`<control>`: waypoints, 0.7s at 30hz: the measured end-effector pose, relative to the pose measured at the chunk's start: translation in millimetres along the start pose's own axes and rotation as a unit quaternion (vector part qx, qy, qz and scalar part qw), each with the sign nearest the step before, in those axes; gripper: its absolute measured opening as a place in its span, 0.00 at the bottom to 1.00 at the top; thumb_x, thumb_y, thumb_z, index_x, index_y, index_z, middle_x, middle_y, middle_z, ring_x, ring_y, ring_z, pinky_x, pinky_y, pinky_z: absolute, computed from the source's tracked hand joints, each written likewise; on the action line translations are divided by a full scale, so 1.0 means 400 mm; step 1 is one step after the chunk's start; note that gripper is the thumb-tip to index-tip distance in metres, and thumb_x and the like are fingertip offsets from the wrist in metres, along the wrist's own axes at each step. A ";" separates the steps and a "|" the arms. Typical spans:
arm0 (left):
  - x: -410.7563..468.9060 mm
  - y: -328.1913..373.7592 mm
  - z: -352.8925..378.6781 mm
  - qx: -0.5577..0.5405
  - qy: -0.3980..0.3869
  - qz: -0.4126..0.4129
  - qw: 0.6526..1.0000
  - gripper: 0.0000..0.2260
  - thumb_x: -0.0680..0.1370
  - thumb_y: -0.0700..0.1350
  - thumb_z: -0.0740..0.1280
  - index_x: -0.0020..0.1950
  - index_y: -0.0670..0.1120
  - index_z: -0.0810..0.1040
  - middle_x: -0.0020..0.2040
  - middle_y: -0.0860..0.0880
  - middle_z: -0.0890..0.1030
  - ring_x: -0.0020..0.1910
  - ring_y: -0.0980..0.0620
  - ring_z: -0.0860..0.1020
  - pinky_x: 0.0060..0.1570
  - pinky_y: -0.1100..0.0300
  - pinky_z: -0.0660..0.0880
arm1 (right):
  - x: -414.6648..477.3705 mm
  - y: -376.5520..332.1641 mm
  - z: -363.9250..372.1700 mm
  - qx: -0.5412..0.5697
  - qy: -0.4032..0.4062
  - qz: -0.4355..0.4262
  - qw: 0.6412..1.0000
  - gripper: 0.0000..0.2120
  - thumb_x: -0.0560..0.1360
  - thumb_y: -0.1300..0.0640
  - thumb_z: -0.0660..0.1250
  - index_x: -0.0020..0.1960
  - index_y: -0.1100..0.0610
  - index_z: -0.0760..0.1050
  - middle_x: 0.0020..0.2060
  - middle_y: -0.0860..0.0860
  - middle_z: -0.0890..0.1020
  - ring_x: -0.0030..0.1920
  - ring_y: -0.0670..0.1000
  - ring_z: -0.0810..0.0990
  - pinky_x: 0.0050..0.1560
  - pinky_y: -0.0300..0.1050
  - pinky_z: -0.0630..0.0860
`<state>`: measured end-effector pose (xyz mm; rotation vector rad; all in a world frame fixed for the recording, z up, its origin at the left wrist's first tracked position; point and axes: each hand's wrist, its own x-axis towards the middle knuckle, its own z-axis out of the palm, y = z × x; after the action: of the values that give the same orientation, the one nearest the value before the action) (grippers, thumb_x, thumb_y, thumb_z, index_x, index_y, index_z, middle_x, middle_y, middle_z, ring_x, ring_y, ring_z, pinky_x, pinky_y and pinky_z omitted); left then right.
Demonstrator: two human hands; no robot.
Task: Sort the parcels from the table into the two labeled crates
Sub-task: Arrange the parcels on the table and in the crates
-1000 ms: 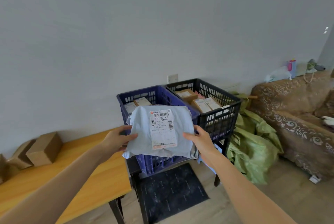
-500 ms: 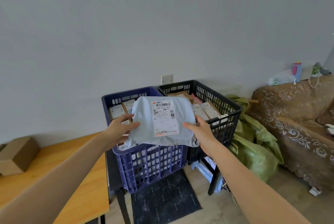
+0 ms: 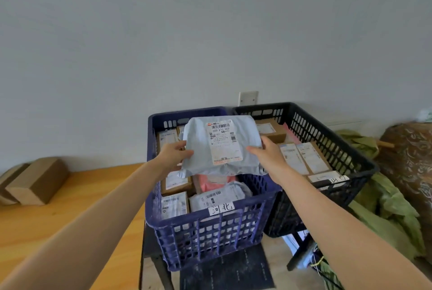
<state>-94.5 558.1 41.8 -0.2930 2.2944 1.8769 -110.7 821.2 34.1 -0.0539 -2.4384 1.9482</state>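
Parcel: the grey mailer parcel [image 3: 222,144] hangs over the far half of the blue crate [image 3: 210,231], shipping slip facing up. It sits above the parcels already inside, and we cannot tell whether it touches them.
What changed: a second ago we held it on the near side of both crates, level with their rims. Since then we have stepped in and carried it forward, so it now sits inside the blue crate's outline, with its right edge reaching the rim shared with the black crate [image 3: 327,135].
Left hand: our left hand [image 3: 174,152] grips the parcel's left edge, thumb on top and fingers curled beneath, the same hold as before.
Right hand: our right hand [image 3: 268,156] clasps the right edge the same way, thumb over the top face.
Crate label: the blue crate's handwritten tag [image 3: 221,207] faces us on the near rim.
Meaning for the task: we judge the choice of crate is made, and only lowering and letting go remain for this parcel.
Room inside: boxes, a pink parcel [image 3: 215,178] and other mailers fill the crate nearly to the rim, so ours will likely lie on top.
Left to sort: cardboard boxes [image 3: 37,179] wait on the table [image 3: 70,215] at far left.
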 end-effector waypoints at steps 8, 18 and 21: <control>0.124 -0.090 0.021 0.007 0.032 -0.077 0.997 0.21 0.78 0.36 0.66 0.71 0.44 0.71 0.59 0.43 0.78 0.54 0.44 0.78 0.38 0.57 0.76 | 0.124 0.079 0.058 -0.078 -0.031 0.030 0.996 0.22 0.78 0.61 0.64 0.70 0.58 0.64 0.61 0.54 0.74 0.59 0.53 0.74 0.56 0.46 0.73; 0.200 -0.139 0.034 0.036 0.019 -0.145 0.989 0.25 0.76 0.33 0.67 0.73 0.46 0.70 0.62 0.43 0.77 0.52 0.46 0.78 0.36 0.59 0.76 | 0.215 0.158 0.116 -0.184 -0.082 0.047 0.978 0.24 0.79 0.64 0.59 0.72 0.58 0.56 0.64 0.57 0.73 0.59 0.56 0.74 0.54 0.48 0.73; 0.215 -0.141 0.041 0.062 0.013 -0.154 0.986 0.26 0.76 0.31 0.65 0.73 0.46 0.68 0.60 0.44 0.76 0.55 0.44 0.77 0.42 0.56 0.76 | 0.219 0.178 0.129 -0.229 -0.080 0.028 0.970 0.28 0.80 0.64 0.58 0.76 0.59 0.51 0.68 0.58 0.71 0.62 0.57 0.74 0.55 0.49 0.72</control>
<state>-163.5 559.3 -36.3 -0.6168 2.2186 1.5818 -199.1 790.0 -47.1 0.0295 -2.9727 1.4107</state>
